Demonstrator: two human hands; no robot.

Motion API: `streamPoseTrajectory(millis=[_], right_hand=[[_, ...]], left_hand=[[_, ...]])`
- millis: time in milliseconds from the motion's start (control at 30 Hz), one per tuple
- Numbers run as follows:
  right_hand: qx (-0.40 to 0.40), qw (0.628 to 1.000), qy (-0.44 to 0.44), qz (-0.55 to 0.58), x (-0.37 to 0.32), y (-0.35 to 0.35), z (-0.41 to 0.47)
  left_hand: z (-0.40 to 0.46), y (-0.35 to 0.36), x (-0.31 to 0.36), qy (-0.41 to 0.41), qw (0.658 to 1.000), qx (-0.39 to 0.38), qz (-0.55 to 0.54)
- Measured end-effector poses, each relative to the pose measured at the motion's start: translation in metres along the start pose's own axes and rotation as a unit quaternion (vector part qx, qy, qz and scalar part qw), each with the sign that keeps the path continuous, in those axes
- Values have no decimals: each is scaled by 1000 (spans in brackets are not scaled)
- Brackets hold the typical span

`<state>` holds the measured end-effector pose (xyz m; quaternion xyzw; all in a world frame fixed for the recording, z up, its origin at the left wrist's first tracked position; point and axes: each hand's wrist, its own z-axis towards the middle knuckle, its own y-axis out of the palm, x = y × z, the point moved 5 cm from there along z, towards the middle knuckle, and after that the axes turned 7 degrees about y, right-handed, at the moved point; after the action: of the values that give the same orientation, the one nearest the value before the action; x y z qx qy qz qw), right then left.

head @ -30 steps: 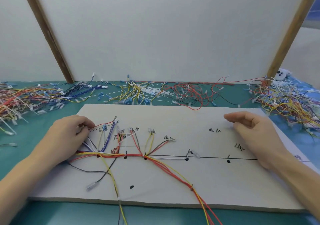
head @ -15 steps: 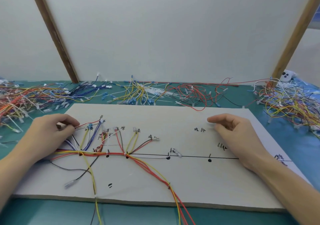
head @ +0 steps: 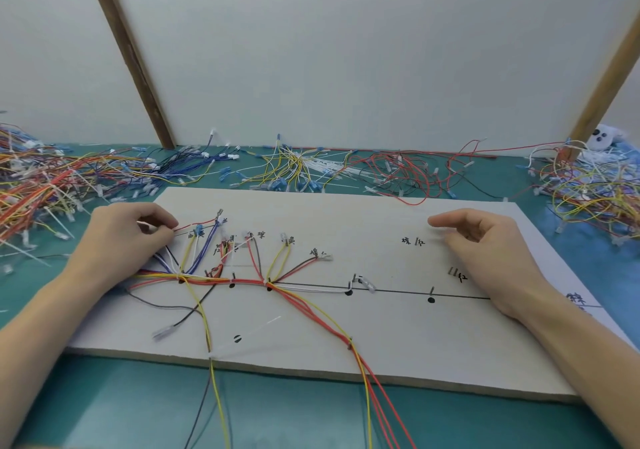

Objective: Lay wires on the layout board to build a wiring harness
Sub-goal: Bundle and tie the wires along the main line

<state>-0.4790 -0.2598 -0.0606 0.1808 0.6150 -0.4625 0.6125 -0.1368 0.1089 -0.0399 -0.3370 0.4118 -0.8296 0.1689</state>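
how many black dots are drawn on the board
5 show: four along the drawn line, one nearer the front edge. The wires or the hands may hide more.

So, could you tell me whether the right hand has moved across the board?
No: the right hand stays just right of the upper handwritten label, as before.
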Motion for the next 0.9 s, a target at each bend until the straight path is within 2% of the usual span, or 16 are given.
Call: streamPoseTrajectory(millis=[200,267,367,433,467,533,633,700,800,900], right_hand=[[-8,999,7,-32,-7,3,-5],[0,996,-5,-88,-19,4,-14],[36,970,-135,-199,-58,12,-52],[-14,966,-166,-199,-81,28,-85],[-70,969,-137,-192,-85,37,-99],[-165,962,-55,-212,-87,53,-124],[-184,926,-19,-328,-85,65,-143],[-180,909,-9,-377,-84,69,-148],[-192,909,21,-369,-79,69,-149],[-199,913,55,-352,-77,63,-148]], left_hand=[[-2,-5,12,-4,1000,-4,-15],[-5,-8,20,-7,999,13,-29],[-9,-21,47,23,994,82,-67],[-9,-27,81,83,987,80,-114],[-9,-26,103,122,982,47,-135],[-13,-15,152,202,961,-78,-173],[-24,22,210,274,893,-315,-170],[-32,49,228,295,843,-433,-120],[-38,74,235,291,800,-515,-100],[-39,82,231,279,792,-524,-143]])
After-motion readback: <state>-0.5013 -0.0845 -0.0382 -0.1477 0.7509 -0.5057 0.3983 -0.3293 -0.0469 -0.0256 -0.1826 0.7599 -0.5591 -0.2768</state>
